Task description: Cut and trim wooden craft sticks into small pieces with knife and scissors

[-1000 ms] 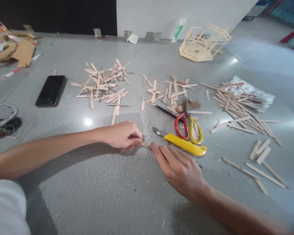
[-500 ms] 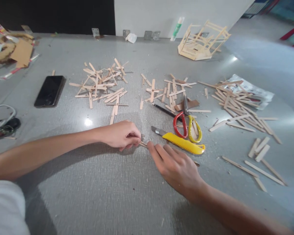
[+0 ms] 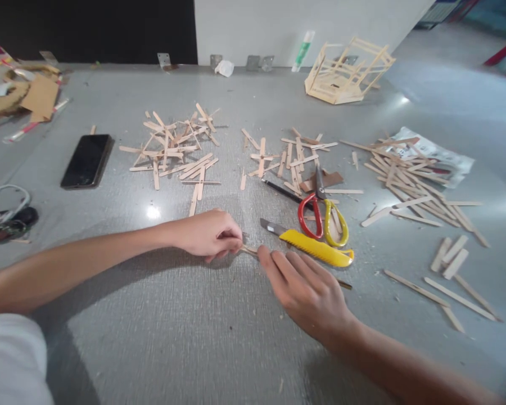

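Observation:
My left hand (image 3: 211, 233) is closed, thumb and fingers pinching one end of a thin wooden stick (image 3: 249, 250). The stick's other end reaches the fingertips of my right hand (image 3: 310, 289), whose fingers are pressed together around it. Beyond my right hand lies a yellow cutter knife (image 3: 316, 246) with its blade out. Behind the cutter rest scissors (image 3: 308, 216) with one red and one yellow handle, over part of a black pen (image 3: 282, 190). A thin brown piece (image 3: 344, 284) shows just past my right hand.
Wooden stick pieces lie in a left heap (image 3: 172, 140), a middle group (image 3: 297, 160) and a right pile (image 3: 409, 180). A hexagonal stick frame (image 3: 346, 73) stands at the back, near a glue tube (image 3: 303, 50). A phone (image 3: 87, 161) lies left.
My right hand has shifted slightly right, away from my left hand, and more of the stick shows between them. The camera view has moved a little.

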### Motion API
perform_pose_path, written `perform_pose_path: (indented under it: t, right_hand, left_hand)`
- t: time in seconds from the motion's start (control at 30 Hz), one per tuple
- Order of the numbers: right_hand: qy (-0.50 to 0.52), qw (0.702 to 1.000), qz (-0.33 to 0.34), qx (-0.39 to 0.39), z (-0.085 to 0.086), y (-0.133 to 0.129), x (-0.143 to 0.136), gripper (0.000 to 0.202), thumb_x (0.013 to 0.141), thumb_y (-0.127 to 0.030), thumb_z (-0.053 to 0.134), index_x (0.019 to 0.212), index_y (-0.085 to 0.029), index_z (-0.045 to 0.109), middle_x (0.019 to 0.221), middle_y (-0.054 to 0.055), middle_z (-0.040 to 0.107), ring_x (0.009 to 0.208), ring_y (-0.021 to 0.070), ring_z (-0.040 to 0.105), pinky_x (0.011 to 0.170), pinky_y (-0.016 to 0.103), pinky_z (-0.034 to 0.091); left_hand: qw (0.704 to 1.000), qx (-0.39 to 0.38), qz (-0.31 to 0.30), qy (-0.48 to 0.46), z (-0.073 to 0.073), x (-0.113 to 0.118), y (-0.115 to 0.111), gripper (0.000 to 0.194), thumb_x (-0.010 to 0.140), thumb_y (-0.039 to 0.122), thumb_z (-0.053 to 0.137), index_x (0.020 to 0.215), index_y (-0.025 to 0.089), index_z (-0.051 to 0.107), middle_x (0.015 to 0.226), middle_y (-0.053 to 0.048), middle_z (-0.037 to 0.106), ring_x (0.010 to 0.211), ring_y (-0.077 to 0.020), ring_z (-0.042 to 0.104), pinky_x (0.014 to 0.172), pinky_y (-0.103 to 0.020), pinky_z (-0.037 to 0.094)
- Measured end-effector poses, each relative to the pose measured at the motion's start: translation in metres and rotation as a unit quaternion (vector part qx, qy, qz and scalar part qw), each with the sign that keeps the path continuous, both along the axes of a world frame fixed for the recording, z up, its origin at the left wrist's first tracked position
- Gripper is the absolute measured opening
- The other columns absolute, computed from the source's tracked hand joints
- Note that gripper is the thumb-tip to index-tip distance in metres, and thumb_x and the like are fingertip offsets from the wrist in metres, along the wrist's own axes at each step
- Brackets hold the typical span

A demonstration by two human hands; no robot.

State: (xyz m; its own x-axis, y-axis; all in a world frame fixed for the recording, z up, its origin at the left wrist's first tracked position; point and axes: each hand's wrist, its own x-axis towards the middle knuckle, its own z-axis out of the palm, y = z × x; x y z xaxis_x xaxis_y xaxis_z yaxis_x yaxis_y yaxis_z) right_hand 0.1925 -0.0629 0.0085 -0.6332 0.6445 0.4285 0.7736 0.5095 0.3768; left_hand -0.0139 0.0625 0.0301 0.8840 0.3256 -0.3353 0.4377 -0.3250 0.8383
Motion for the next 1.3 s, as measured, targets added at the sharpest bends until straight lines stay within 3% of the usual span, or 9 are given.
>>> perform_pose_path:
  t: [0.43, 1.0, 1.3]
  right_hand:
    - [0.020, 1.000, 0.013, -0.012, -0.0015, 0.0030, -0.0025, 0.016, 0.091, -0.002, 0.058, 0.098, -0.003, 0.072, 0.063, 0.001, 0.057, 0.056, 0.0134, 0.046, 0.056, 0.031, 0.033]
    - [-0.014, 1.000, 0.001, -0.021, 0.0004, 0.0022, -0.0054, 0.022, 0.090, 0.000, 0.053, 0.100, -0.004, 0.072, 0.066, 0.002, 0.059, 0.060, 0.0144, 0.047, 0.059, 0.030, 0.035]
    - [-0.021, 1.000, -0.010, -0.020, 0.0009, 0.0017, -0.0073, 0.021, 0.091, -0.002, 0.054, 0.100, -0.006, 0.072, 0.067, 0.002, 0.059, 0.060, 0.0140, 0.048, 0.058, 0.031, 0.035]
  left_hand:
    - [1.000, 0.003, 0.004, -0.017, 0.0000, 0.0019, -0.0010, 0.031, 0.097, 0.019, 0.049, 0.068, 0.014, 0.060, 0.052, 0.002, 0.063, 0.040, -0.0062, 0.057, 0.054, -0.016, 0.046]
    - [1.000, -0.003, -0.004, -0.028, -0.0029, 0.0003, 0.0000, 0.034, 0.099, 0.024, 0.048, 0.068, 0.014, 0.059, 0.055, 0.001, 0.063, 0.042, -0.0069, 0.059, 0.054, -0.017, 0.048]
    - [1.000, 0.013, 0.010, -0.012, 0.0013, 0.0025, -0.0029, 0.031, 0.096, 0.017, 0.048, 0.067, 0.014, 0.057, 0.052, 0.002, 0.060, 0.040, -0.0067, 0.057, 0.050, -0.016, 0.044]
